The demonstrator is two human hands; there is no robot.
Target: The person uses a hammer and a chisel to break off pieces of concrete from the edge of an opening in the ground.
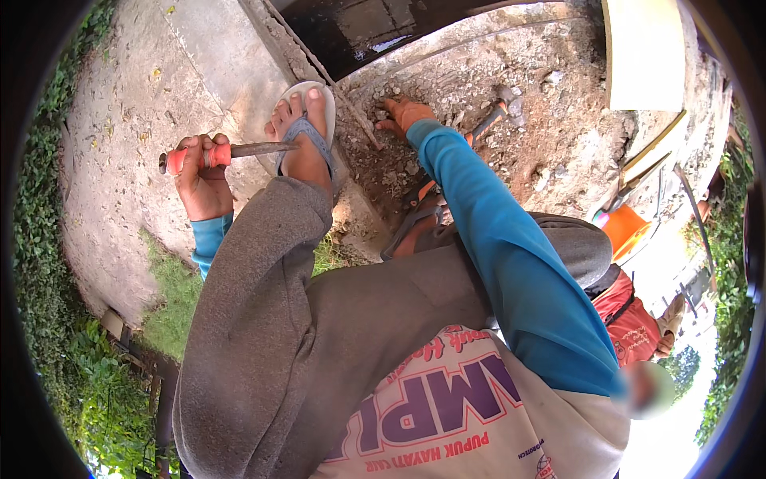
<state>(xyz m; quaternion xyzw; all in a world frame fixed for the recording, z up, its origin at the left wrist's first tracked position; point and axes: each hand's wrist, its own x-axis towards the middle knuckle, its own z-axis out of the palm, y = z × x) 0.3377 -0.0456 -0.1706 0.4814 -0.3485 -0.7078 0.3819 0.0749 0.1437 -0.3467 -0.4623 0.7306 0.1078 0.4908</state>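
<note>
My left hand (199,177) is wrapped round the red grip of a chisel (263,148). Its steel shank lies level and points right, ending across my sandalled foot (307,132). My right hand (407,116) reaches down to the broken rubble (375,92) beside the concrete edge. Its fingers are apart at the stones, and I see nothing held in them. Just right of that hand, a hammer (488,121) with an orange and black handle lies on the loose soil, part of its handle hidden behind my blue sleeve.
A concrete slab (120,160) spreads out on the left. Beyond the rubble is a dark, wet recess (359,32). A pale board (645,56) stands at the far right, with an orange bucket (625,230) nearer. Another person in red (630,319) is at the right.
</note>
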